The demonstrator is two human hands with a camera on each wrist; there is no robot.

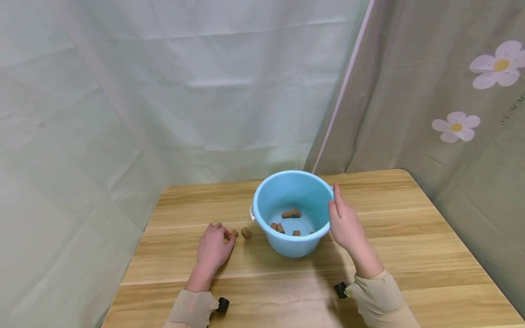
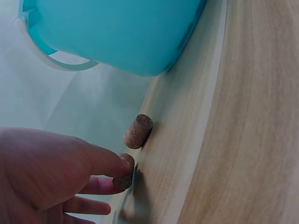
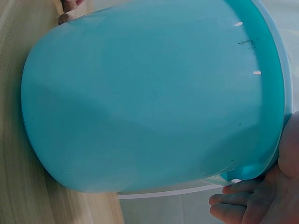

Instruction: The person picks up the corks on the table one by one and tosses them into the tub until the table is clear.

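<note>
A light blue bucket [image 1: 293,246] stands upright on the table, with several brown corks [image 1: 287,214] lying on its bottom. To its left, my left hand [image 1: 214,248] pinches a cork [image 2: 124,171] between thumb and index finger, low over the wood. One more cork [image 2: 138,131] lies on the table between that hand and the bucket. On the other side, my right hand [image 1: 344,223] holds the bucket's right rim. The right wrist view shows this hand's fingers [image 3: 233,200] beside the rim near the handle lug; the bucket's wall fills most of that view.
The wooden table [image 1: 410,237] extends on both sides of the bucket. A white bucket handle [image 2: 70,65] hangs at its left side. Pale curtains [image 1: 229,91] enclose the table's back and sides. Each sleeve has a small black device [image 1: 223,305] at the wrist.
</note>
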